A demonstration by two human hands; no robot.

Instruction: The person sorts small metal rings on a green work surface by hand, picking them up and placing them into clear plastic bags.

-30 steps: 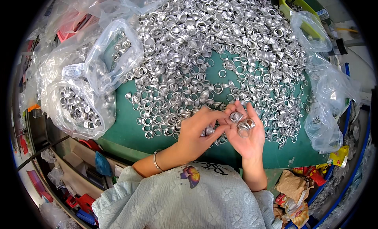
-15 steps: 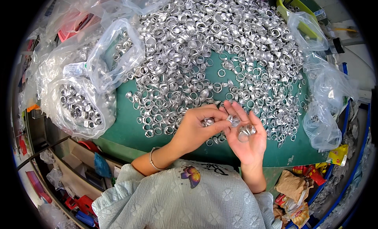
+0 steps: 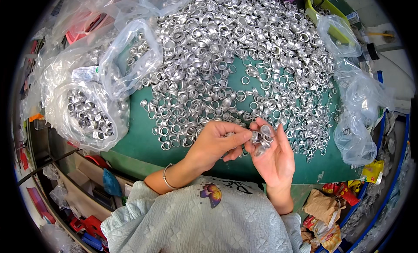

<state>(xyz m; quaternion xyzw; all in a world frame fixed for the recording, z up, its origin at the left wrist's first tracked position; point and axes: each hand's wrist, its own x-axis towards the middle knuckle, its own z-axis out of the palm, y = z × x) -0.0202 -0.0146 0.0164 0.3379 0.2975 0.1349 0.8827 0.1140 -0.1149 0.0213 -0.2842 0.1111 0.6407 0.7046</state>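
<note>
Several silver-coloured metal rings [image 3: 261, 139] sit bunched at the fingers of my right hand [image 3: 278, 163], which is turned palm up and cupped around them. My left hand [image 3: 213, 142] meets this bunch from the left, its thumb and forefinger pinched at a ring on the near side. The curled fingers hide part of what the left hand holds. Beyond both hands a broad heap of loose silver rings [image 3: 196, 57] covers much of the green tabletop [image 3: 141, 142].
At the left stands an open clear plastic bag [image 3: 119, 122] with more rings inside. A pink basket [image 3: 80, 33] is partly under plastic behind it. Crumpled clear bags [image 3: 355, 131] lie along the right edge, below a yellow-green bin [image 3: 311, 11]. Snack wrappers and a brown paper bag [image 3: 324, 205] are at the lower right.
The rings in my right hand have shifted from the palm up to the fingers, bunched with others there. The fingers have curled in more. My left hand stays close beside it.
</note>
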